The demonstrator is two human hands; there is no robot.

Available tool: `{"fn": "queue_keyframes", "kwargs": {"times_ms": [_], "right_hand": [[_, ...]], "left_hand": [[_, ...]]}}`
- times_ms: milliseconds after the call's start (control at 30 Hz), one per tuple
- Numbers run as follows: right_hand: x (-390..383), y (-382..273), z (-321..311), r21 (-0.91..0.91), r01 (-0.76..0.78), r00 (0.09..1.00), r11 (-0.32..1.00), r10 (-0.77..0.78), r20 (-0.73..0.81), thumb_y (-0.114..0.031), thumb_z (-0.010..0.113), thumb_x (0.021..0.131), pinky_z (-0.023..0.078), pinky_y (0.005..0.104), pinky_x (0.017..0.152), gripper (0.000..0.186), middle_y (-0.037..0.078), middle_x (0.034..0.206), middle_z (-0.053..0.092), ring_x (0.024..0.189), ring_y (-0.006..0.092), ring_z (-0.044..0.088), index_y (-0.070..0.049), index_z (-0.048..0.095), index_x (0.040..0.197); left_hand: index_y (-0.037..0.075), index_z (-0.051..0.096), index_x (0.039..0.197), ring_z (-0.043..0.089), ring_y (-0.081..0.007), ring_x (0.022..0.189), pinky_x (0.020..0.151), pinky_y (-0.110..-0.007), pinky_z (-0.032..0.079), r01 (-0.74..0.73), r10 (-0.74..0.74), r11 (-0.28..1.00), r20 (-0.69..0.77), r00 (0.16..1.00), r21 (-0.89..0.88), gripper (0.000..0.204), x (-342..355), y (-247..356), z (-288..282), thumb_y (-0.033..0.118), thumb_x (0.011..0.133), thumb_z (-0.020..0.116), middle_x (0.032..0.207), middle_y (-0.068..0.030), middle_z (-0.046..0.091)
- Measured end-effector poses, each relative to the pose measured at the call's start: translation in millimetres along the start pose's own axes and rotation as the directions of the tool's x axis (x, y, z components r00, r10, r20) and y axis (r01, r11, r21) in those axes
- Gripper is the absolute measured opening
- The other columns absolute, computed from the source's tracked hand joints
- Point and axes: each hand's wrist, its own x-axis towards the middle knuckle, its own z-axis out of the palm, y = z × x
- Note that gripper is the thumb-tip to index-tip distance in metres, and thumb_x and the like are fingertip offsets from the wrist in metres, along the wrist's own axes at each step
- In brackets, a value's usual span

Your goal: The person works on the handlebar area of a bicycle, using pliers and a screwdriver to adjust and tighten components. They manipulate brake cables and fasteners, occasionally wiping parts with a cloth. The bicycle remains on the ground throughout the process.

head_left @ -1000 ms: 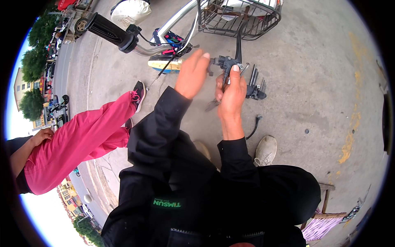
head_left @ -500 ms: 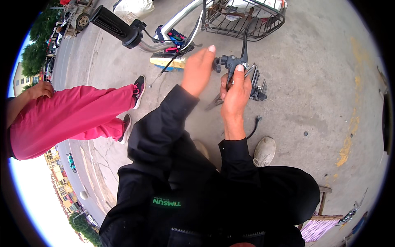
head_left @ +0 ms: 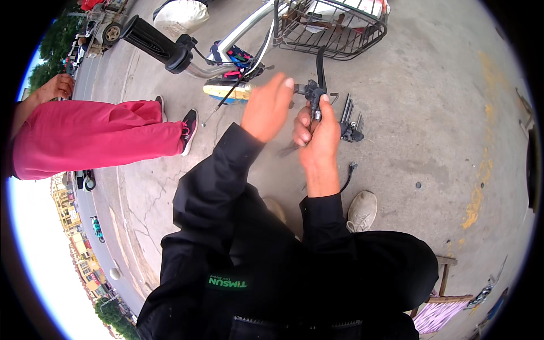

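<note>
A black bicycle brake lever (head_left: 321, 71) with its bracket is held in front of me, its long blade pointing away. My right hand (head_left: 320, 133) is closed around the bracket's lower part, thumb on top. A thin bent metal key (head_left: 334, 97) shows beside that thumb; whether the hand holds it I cannot tell. My left hand (head_left: 265, 107) is closed at the bracket's left end, thumb against it, fingers partly blurred and hidden. Beyond the hands is a bicycle with a black handlebar grip (head_left: 150, 42) and a loose cable (head_left: 226, 95) hanging from it.
A wire basket (head_left: 340, 48) hangs at the bicycle's front. A fold-out hex key set (head_left: 351, 122) and a short black cable (head_left: 348, 175) lie on the concrete. A person in pink trousers (head_left: 102, 136) stands left. At lower right is a stool (head_left: 442, 314).
The brake lever has turned in my hands, its bracket shifting left. My left hand has moved slightly left and nearer. The person in pink trousers has shifted their feet.
</note>
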Motion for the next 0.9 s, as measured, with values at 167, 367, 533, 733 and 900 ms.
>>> {"fn": "queue_keyframes", "kwargs": {"times_ms": [167, 367, 533, 733, 900], "right_hand": [[6, 0, -2, -0.248, 0.174, 0.982, 0.953, -0.188, -0.034, -0.040, 0.042, 0.105, 0.026, 0.0255, 0.040, 0.037, 0.001, 0.063, 0.047, 0.043, 0.0080, 0.033, -0.007, 0.054, 0.093], [1, 1, 4, -0.274, 0.180, 0.981, 0.945, -0.191, -0.016, -0.039, 0.041, 0.106, 0.026, 0.0254, 0.039, 0.038, 0.002, 0.062, 0.047, 0.043, 0.0080, 0.033, -0.006, 0.054, 0.094], [-4, 3, 4, -0.119, 0.075, 0.997, 0.990, -0.076, -0.007, -0.038, 0.042, 0.105, 0.026, 0.0254, 0.040, 0.036, 0.001, 0.063, 0.046, 0.044, 0.0083, 0.034, -0.006, 0.054, 0.096], [-7, 3, 7, -0.014, -0.032, 0.999, 0.999, 0.032, 0.005, -0.037, 0.044, 0.105, 0.024, 0.0259, 0.042, 0.032, -0.001, 0.063, 0.046, 0.045, 0.0087, 0.034, -0.008, 0.053, 0.096], [-9, 4, 7, 0.062, -0.117, 0.993, 0.991, 0.118, -0.019, -0.037, 0.043, 0.105, 0.024, 0.0257, 0.042, 0.031, -0.001, 0.064, 0.046, 0.045, 0.0087, 0.034, -0.009, 0.053, 0.095]], "left_hand": [[-0.002, 0.063, 0.091, 0.057, -0.0316, 0.062, 0.066, -0.040, 0.046, 0.316, -0.278, 0.930, 0.204, 0.939, -0.189, 0.039, 12, -16, -7, 0.032, 0.102, 0.047, 0.067, -0.0162, 0.061], [-0.001, 0.061, 0.085, 0.059, -0.0378, 0.065, 0.063, -0.042, 0.046, 0.141, -0.144, 0.986, -0.024, 0.989, -0.092, 0.042, 8, -19, 3, 0.036, 0.102, 0.049, 0.068, -0.0199, 0.062], [0.001, 0.058, 0.081, 0.060, -0.0429, 0.065, 0.058, -0.047, 0.045, -0.065, 0.090, 0.988, -0.177, 0.980, 0.142, 0.039, 4, -4, 3, 0.034, 0.100, 0.055, 0.067, -0.0213, 0.062], [0.003, 0.059, 0.086, 0.061, -0.0413, 0.061, 0.056, -0.047, 0.046, -0.018, 0.055, 0.980, -0.182, 0.982, 0.197, 0.029, 7, -6, 1, 0.029, 0.098, 0.059, 0.064, -0.0180, 0.062], [0.006, 0.063, 0.090, 0.063, -0.0375, 0.064, 0.056, -0.045, 0.047, -0.151, 0.191, 0.969, -0.206, 0.960, 0.194, 0.025, 4, -10, 10, 0.031, 0.096, 0.063, 0.069, -0.0147, 0.063]]}}
